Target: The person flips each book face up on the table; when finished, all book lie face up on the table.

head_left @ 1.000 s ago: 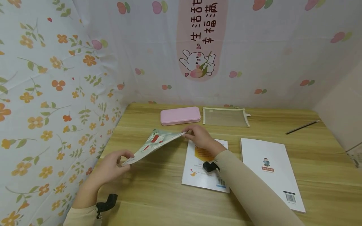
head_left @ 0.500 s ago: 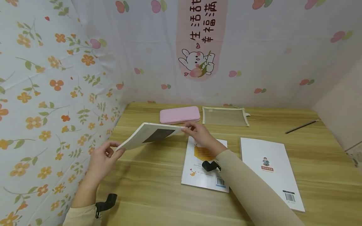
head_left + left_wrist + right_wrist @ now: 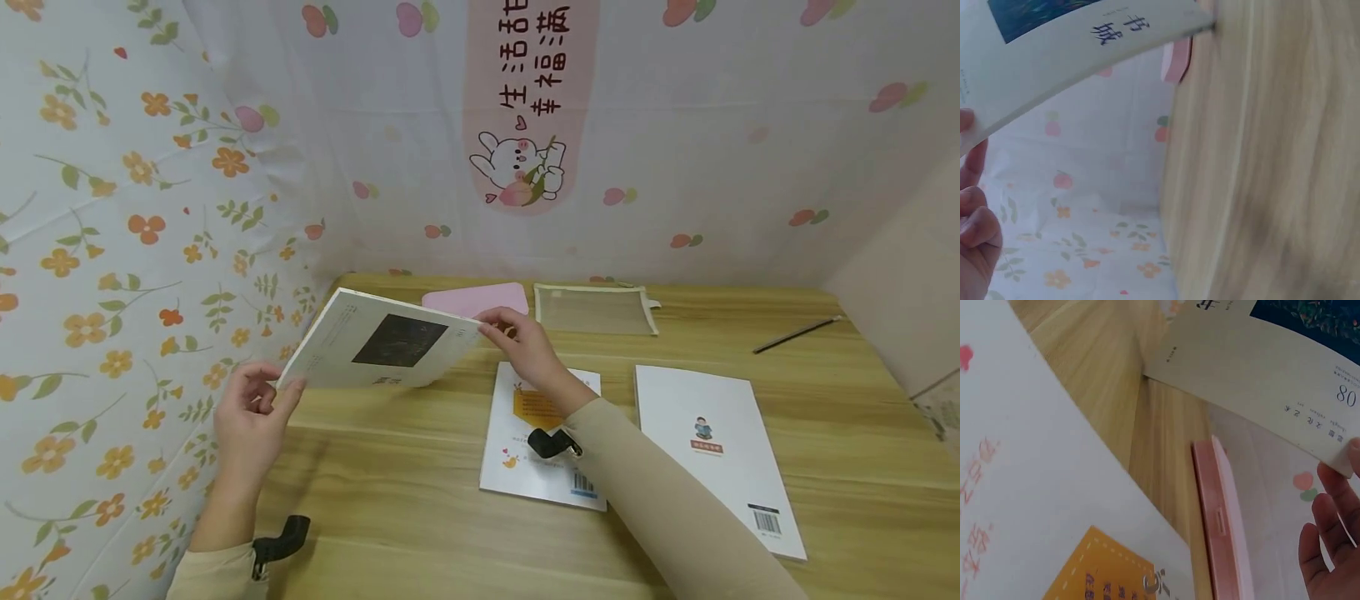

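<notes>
A thin cream-coloured magazine point(image 3: 337, 342) with a dark picture on its cover is held tilted above the left part of the table. The left hand point(image 3: 251, 412) pinches its near left corner between thumb and fingers. At the far right corner, the right hand point(image 3: 525, 346) pinches it the same way. In the left wrist view the magazine point(image 3: 1054, 69) shows large printed characters beside a dark blue picture. The right wrist view shows its cover point(image 3: 1241, 394) with "08" near the pinched corner. Its lower edge is close to the tabletop; whether it touches is unclear.
A white book with an orange patch point(image 3: 517, 442) lies under the right forearm, and another white book point(image 3: 720, 467) lies right of it. Behind are a pink pencil case point(image 3: 487, 297) and a mesh zip pouch point(image 3: 596, 310). A pencil point(image 3: 797, 335) lies at far right.
The magazine has been turned over: its green-and-red printed side faced up, and now the side with the dark picture faces the head camera. The left hand has moved up and left.
</notes>
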Tool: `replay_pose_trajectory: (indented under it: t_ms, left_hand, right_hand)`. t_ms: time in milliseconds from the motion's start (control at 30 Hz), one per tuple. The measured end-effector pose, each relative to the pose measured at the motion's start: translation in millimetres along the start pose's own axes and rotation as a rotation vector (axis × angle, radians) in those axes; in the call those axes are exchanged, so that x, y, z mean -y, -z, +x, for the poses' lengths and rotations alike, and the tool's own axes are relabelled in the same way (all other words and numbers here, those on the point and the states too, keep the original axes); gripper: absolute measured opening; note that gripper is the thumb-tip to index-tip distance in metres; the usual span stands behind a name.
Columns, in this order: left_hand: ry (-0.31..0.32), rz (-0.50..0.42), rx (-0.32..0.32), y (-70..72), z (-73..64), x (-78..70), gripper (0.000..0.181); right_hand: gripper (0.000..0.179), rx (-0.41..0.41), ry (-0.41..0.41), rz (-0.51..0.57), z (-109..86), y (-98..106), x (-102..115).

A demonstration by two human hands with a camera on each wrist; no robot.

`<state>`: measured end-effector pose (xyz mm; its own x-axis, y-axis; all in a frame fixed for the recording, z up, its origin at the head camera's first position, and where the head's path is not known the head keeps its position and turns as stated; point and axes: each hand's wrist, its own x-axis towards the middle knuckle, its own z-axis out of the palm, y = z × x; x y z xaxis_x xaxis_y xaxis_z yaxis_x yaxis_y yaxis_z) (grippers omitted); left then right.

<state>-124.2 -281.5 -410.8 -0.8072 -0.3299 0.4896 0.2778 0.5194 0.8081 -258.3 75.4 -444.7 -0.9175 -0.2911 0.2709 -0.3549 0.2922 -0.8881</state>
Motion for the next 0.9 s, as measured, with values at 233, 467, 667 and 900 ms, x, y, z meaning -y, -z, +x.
replay_pose_trajectory:
  t_ms: [233, 467, 667, 900]
  left_hand:
    - [0.021, -0.026, -0.024, 6.4, -0.8, -1.8, 0.025]
    - [-0.058, 0.013, 0.013, 6.6, -2.1, -0.7, 0.025]
    - [-0.08, 0.106, 0.081, 8.6, -2.6, -3.9, 0.018]
    - [0.038, 0.358, 0.258, 14.7, -3.1, -3.3, 0.024]
  right_hand:
    - [0.019, -0.032, 0.0, 0.017, 1.2, -4, 7]
    - [0.014, -0.065, -0.001, 0.038, 2.0, -8, 11]
    - [0.014, -0.047, -0.029, 0.016, 1.5, -8, 13]
    - [0.018, 0.067, -0.067, -0.026, -1.5, -10, 12]
